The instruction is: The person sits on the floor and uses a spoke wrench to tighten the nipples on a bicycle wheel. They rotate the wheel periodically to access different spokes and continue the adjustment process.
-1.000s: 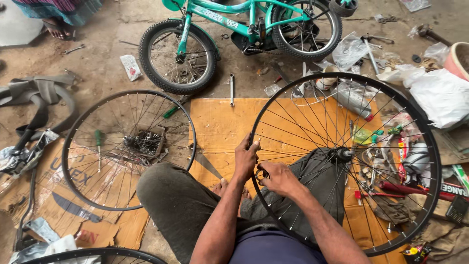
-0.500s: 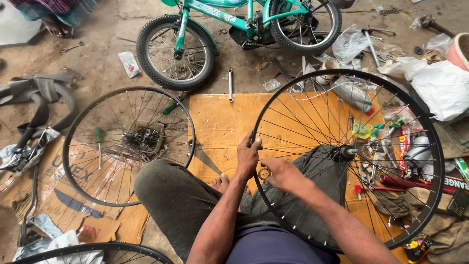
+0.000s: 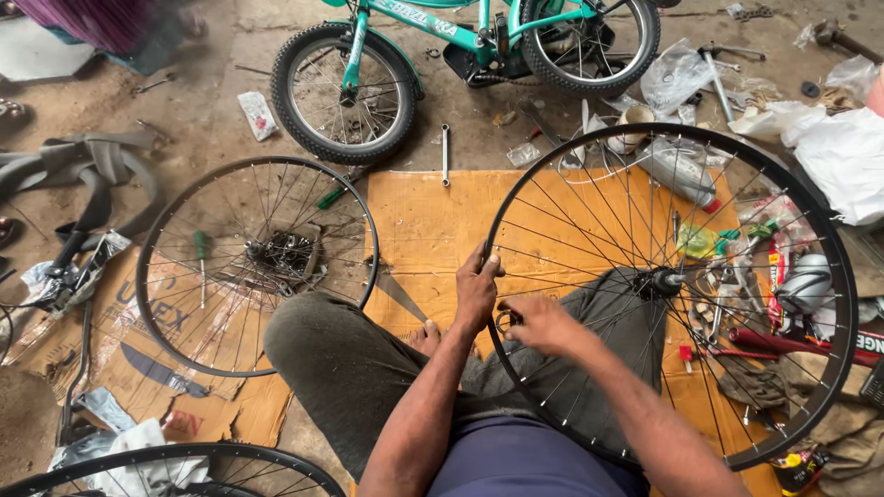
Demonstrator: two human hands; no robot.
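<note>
The left hand (image 3: 477,293) is closing its grip around the rim of the large spoked wheel (image 3: 589,166), thumb hooking over the outer edge, while the right hand (image 3: 543,324) is pinching a small ring-shaped tool (image 3: 506,321) against the spokes just inside that rim; what kind of tool it is stays hard to make out behind the fingers. The wheel's lower arc is disappearing behind the person's lap, and its hub (image 3: 665,281) is sitting over the right knee. A third wheel (image 3: 230,460) is being cut off by the bottom edge. The person is sitting on flattened orange cardboard (image 3: 433,221) spread over a dirty concrete floor (image 3: 184,110), with a second spoked wheel (image 3: 258,262) lying flat to the left, a small teal bicycle (image 3: 460,55) lying beyond, and scattered tools and plastic bags (image 3: 829,156) crowding the right side. The held wheel is standing tilted across the legs, both hands meeting at its near left edge.
</note>
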